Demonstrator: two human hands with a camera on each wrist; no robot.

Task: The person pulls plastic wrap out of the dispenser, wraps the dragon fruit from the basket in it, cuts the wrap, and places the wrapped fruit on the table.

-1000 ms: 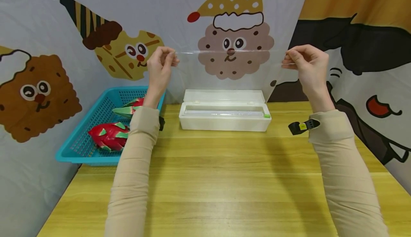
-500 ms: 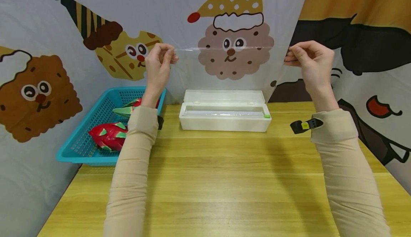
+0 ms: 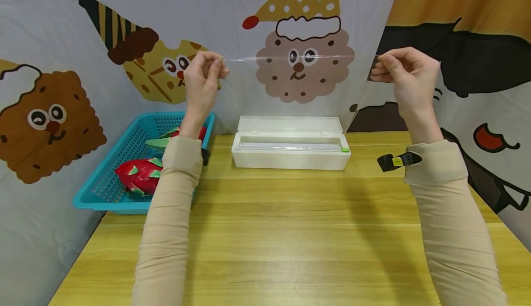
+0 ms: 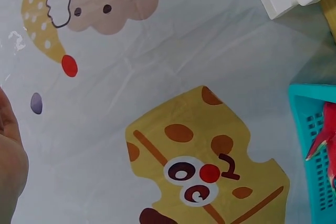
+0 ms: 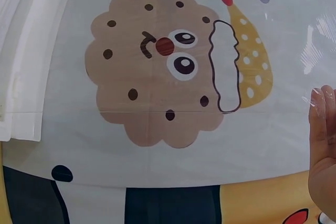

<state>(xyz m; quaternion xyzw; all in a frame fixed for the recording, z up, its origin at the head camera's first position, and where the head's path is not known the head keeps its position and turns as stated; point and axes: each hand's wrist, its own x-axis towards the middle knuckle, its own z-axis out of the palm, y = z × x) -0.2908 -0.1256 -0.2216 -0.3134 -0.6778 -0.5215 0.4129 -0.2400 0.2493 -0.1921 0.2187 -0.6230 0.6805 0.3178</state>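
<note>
A clear sheet of cling film [image 3: 298, 57] is stretched between the two hands, its upper edge showing as a thin bright line. My left hand [image 3: 202, 85] pinches its left corner between thumb and fingers, and my right hand [image 3: 410, 82] pinches the right corner. From the right hand the film's side edge slants down toward a white cling film box [image 3: 290, 161]. Inside the box lies the film roll [image 3: 290, 146], with the lid [image 3: 289, 124] tipped back. In the right wrist view, film glints at the right fingertips [image 5: 316, 100]. Only part of the left hand [image 4: 10, 161] shows in its wrist view.
A blue plastic basket [image 3: 109, 206] at the left of the wooden table [image 3: 290, 241] holds a red dragon fruit [image 3: 138, 177] and another dragon fruit [image 3: 162, 142] behind it, partly hidden by the left arm. A printed cloth [image 3: 232, 25] hangs behind the table.
Both hands have risen and drawn slightly apart, the right one shifting right and the left one a little left. The film's upper edge has risen with them. Box and basket have stayed put.
</note>
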